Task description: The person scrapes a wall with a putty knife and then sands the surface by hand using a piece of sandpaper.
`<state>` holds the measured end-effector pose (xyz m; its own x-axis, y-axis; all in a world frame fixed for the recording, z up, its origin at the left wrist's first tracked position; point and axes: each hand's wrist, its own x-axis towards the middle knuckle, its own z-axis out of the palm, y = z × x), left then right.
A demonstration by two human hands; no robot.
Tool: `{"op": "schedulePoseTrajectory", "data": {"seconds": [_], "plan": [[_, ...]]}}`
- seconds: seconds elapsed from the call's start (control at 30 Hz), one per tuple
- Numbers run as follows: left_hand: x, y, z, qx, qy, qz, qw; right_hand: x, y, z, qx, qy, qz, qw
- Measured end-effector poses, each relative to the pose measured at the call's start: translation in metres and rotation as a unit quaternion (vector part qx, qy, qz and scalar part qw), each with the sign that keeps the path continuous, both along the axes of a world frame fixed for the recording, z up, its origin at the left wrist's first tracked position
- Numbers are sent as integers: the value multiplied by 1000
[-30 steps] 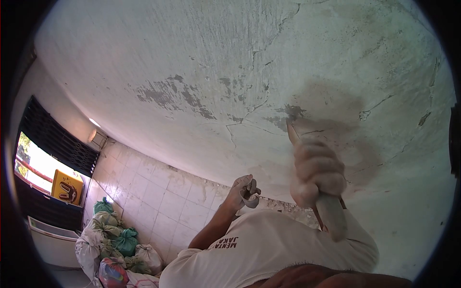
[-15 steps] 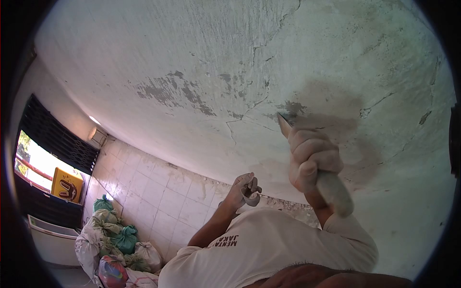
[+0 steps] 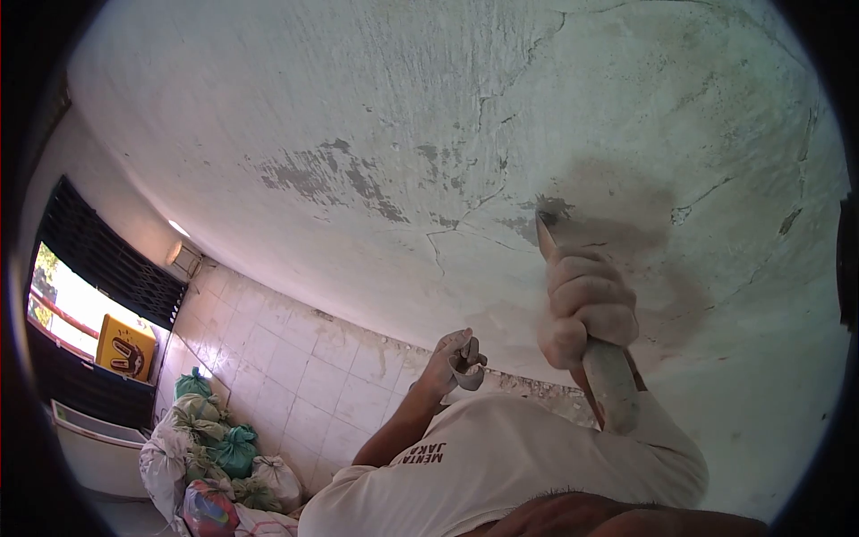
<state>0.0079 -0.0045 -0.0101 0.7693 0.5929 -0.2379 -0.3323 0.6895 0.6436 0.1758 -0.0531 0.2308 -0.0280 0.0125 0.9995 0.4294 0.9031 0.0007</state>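
Note:
My right hand [image 3: 591, 300] is wrapped round a pale, thick-handled scraper [image 3: 612, 389]. The pointed blade touches or nearly touches the wall [image 3: 376, 72] at a dark patch [image 3: 557, 206] of bared plaster. Lower and to the left, my left hand [image 3: 455, 358] is closed, with its fingers curled round something greyish and curved [image 3: 469, 378] that I cannot make out. Cracks and flaked grey areas run across the wall, and a darker stain [image 3: 626, 201] lies beside my right hand.
White tiles [image 3: 295, 385] cover the lower wall. At the left are tied sacks [image 3: 234, 449], a yellow box [image 3: 125, 347], a dark folding grille [image 3: 107, 255] and a white chest [image 3: 98, 447]. My light shirt [image 3: 501, 447] fills the bottom.
The scraper has turned more upright. Its blade tip has shifted slightly right along the wall, and its handle end has swung down and left. My left hand has barely moved.

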Motion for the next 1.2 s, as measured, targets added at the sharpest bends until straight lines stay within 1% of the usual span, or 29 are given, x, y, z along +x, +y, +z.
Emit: {"op": "schedulePoseTrajectory", "data": {"seconds": [0.03, 0.1, 0.17, 0.3, 0.4, 0.43, 0.5, 0.57, 0.67, 0.73, 0.8, 0.83, 0.9, 0.97, 1.0, 1.07, 1.1, 1.17, 1.2], "plan": [[0, -1, 1, 4, 3, -4, 1000, 2, -4, 5, -20, -40, -10, 999], [1, 2, 4, 9, -2, -4, 1000, 0, -10, 1, 42, -25, 20, 999], [2, 2, 4, 5, -18, -1, 1000, -6, -21, 1, 71, -9, 69, 995], [4, 1, 2, 17, -4, -12, 1000, 4, -2, 5, -9, -34, 4, 999], [3, 2, 1, 20, -10, -16, 1000, -2, -14, 1, 64, 4, 18, 998], [3, 4, -3, 16, -13, -18, 1000, 0, -21, 0, 61, -9, 71, 996], [2, 2, -3, 12, -1, -19, 1000, 4, -18, 5, -16, -14, -46, 999], [3, -1, 4, 16, 28, -19, 999, 9, -4, -6, -84, 40, 33, 995], [2, 0, -1, 11, -11, -13, 1000, 5, -23, -10, -20, 19, 41, 999], [0, 4, -6, 9, -17, -6, 1000, 7, -27, -6, -43, -3, 36, 998], [-3, 0, -7, 4, -11, -5, 1000, 2, -18, -3, -97, 26, -88, 991], [-4, -2, -4, 4, -5, -7, 1000, 2, -6, -10, -113, 75, 66, 989], [-3, 3, -2, 8, -14, -6, 1000, 4, -12, -5, -30, 3, 58, 998], [-4, 3, -7, 5, -38, 2, 999, -1, -17, -4, -19, 4, 57, 998], [-4, 2, -4, 0, -22, 7, 1000, -4, -20, -4, -13, 4, 56, 998], [-4, -1, 3, -9, 11, 13, 1000, 3, -7, -2, -58, -2, 8, 998], [-5, -2, 1, -5, 1, 7, 1000, 2, -12, 4, -82, -30, 7, 996], [-4, 2, -5, 5, -28, 1, 1000, 2, -17, 3, -17, -26, 34, 999], [-3, 3, -3, 3, -25, 3, 1000, 1, -23, 0, -6, -20, 61, 998]]}}
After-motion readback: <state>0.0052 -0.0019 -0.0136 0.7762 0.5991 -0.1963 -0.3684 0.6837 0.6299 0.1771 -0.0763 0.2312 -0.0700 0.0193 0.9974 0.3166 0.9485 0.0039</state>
